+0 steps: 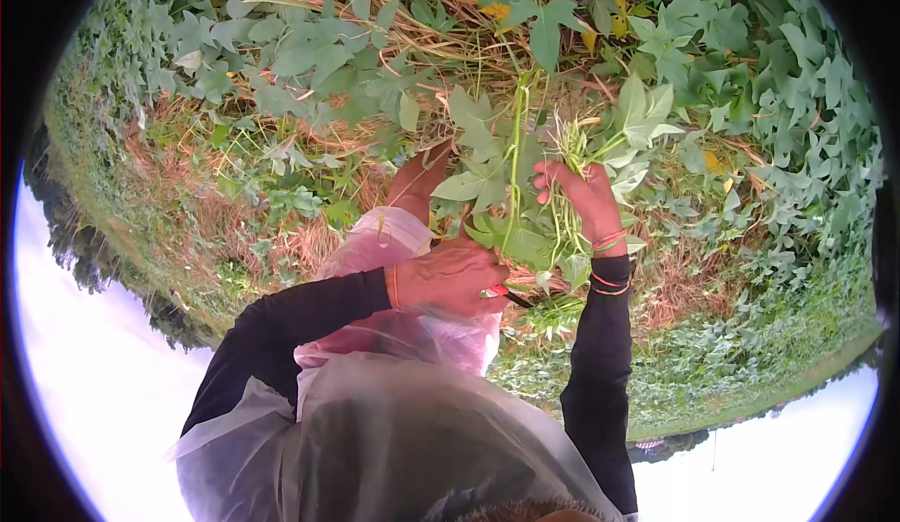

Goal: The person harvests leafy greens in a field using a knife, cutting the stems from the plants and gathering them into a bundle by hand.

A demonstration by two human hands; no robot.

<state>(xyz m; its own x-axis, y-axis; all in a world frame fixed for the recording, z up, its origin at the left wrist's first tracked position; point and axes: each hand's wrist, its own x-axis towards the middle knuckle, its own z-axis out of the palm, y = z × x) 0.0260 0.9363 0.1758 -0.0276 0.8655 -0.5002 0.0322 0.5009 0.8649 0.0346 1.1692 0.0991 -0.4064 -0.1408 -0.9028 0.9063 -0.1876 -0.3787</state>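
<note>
My right hand [583, 199] is closed around a bunch of thin green leafy stems [570, 142]. Broad lobed leaves [642, 114] fan out beside it. Left of the bunch, a long pale-green vine stem [516, 161] runs down toward my left hand [450, 276], with several large leaves along it. That hand is curled, its back toward the view, and a small red tool with a narrow dark tip [495, 291] sticks out from its fingers. Whether the left fingers also pinch the vine stem is hidden.
Green lobed-leaf vines [750, 44] cover the ground, with dry brown straw [309, 246] among them. My bare lower leg [419, 180] shows beside the left hand, below a pink translucent covering [394, 241]. A clear plastic sheet [403, 428] drapes over my body.
</note>
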